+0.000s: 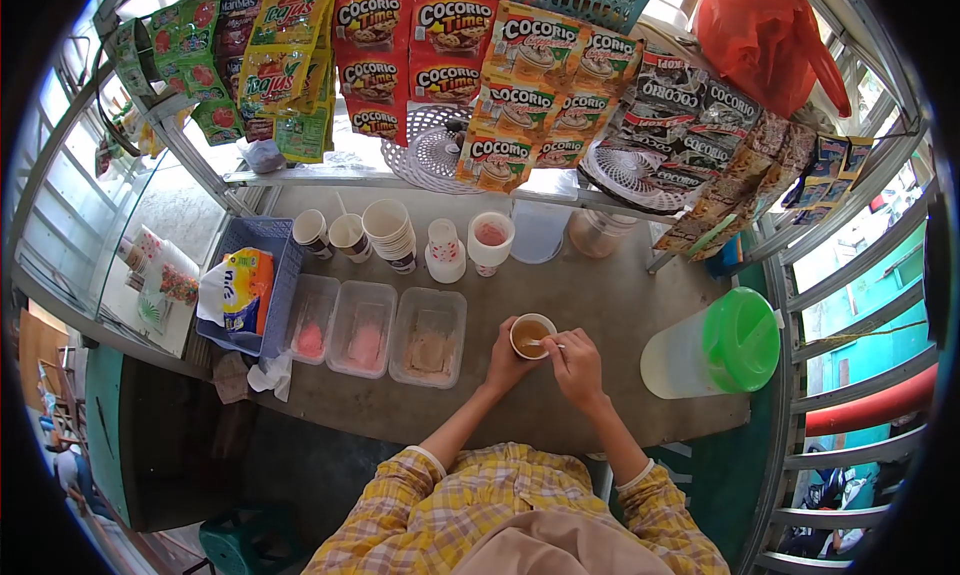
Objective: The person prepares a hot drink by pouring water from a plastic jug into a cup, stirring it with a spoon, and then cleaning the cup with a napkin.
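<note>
My left hand (pixel 507 363) is wrapped round the side of a paper cup (pixel 516 346) that stands near the front of the counter. A brown liquid (pixel 531 333) shows inside the cup. My right hand (pixel 577 366) pinches the handle of a light-coloured spoon (pixel 546 342), whose other end dips into the liquid. To the left of my hands are three clear plastic tubs: one with brown powder (pixel 428 350), one with pink powder (pixel 364 346) and one with a smaller pink heap (pixel 311 337).
Stacked paper cups (pixel 390 233) line the back of the counter (pixel 560 410). A blue basket (pixel 268 237) holds a tissue pack (pixel 248 290) at left. At right lies a clear jug with a green lid (pixel 745 340). Drink sachets (pixel 520 95) hang from the rail overhead, beside a red plastic bag (pixel 765 40).
</note>
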Available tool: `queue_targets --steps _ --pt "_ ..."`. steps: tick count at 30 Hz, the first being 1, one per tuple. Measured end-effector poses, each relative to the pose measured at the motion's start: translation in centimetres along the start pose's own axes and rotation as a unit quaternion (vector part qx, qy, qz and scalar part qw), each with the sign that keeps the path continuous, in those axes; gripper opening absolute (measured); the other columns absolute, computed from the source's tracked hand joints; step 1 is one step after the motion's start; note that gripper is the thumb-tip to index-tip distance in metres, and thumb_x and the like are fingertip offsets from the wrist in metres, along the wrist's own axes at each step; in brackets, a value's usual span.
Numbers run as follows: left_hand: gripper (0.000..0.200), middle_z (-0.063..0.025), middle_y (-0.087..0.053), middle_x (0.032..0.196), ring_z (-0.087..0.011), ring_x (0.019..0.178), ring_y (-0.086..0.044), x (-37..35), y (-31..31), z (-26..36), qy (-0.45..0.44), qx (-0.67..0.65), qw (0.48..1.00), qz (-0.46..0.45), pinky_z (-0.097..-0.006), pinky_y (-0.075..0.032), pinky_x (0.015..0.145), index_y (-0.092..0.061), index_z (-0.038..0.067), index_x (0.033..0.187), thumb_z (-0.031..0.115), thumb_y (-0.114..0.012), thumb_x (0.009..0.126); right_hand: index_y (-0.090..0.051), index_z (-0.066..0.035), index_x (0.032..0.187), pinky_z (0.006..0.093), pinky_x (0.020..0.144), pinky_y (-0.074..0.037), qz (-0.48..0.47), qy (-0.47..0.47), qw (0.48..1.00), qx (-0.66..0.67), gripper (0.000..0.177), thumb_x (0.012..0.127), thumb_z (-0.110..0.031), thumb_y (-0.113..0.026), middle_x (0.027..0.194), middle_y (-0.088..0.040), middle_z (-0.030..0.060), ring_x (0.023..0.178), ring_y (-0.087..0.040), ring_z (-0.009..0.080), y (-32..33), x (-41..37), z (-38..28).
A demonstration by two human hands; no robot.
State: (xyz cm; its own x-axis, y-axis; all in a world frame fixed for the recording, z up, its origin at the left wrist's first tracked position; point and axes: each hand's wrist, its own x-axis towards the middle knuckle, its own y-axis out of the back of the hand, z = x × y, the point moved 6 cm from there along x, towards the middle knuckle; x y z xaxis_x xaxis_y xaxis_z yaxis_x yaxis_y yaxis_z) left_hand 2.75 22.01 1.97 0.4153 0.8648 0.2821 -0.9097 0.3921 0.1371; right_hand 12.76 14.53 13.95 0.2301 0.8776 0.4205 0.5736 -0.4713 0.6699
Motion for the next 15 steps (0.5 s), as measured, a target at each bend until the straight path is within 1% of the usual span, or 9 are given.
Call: queue_targets --steps 2,8,11,15 --pt "0.08 -0.0128 -0.059 0.111 -0.0248 0.102 -0.061 -0.04 0.06 0.23 0.008 -0.005 1.0 0.001 -0.0346 -0.05 0.085 -0.036 0.004 0.124 0.02 -0.086 0.064 -0.065 -0.002 0.081 0.0388 0.068 -0.044 -0.002 0.008 1.0 -0.009 0.017 0.088 -0.015 -0.057 0.077 -0.063 0.009 0.073 -0.056 0.0271 0.14 0.06 0.11" --pt "0.081 -0.0123 -0.059 0.111 -0.0235 0.102 -0.06 -0.06 -0.04 -0.04 0.007 0.002 1.0 0.005 -0.034 -0.049 0.085 -0.036 0.004 0.124 0.022 -0.087 0.064 -0.063 -0.001 0.08 0.0392 0.067 -0.044 -0.007 -0.008 0.999 -0.034 0.017 0.087 -0.015 -0.057 0.077 -0.063 0.0095 0.073 -0.056 0.0275 0.9 0.61 0.13" --pt "0.081 -0.0124 -0.058 0.111 -0.0236 0.103 -0.06 -0.05 -0.01 0.19 -0.001 0.003 1.0 0.006 -0.034 -0.049 0.085 -0.036 0.004 0.124 0.021 -0.087 0.064 -0.064 -0.001 0.081 0.0388 0.067 -0.044 0.011 -0.006 1.0 -0.028 0.015 0.087 -0.014 -0.058 0.077 -0.064 0.0094 0.073 -0.057 0.0271 0.86 0.72 0.1" --pt "0.082 -0.0129 -0.058 0.111 -0.0242 0.104 -0.06 0.02 0.1 0.48 0.002 -0.007 1.0 0.0 -0.0344 -0.049 0.086 -0.035 0.004 0.125 0.021 -0.087 0.063 -0.066 -0.003 0.085 0.0382 0.068 -0.046 0.01 -0.004 1.0 -0.011 0.014 0.087 -0.014 -0.058 0.079 -0.065 0.009 0.074 -0.058 0.0267 0.19 0.46 0.22"
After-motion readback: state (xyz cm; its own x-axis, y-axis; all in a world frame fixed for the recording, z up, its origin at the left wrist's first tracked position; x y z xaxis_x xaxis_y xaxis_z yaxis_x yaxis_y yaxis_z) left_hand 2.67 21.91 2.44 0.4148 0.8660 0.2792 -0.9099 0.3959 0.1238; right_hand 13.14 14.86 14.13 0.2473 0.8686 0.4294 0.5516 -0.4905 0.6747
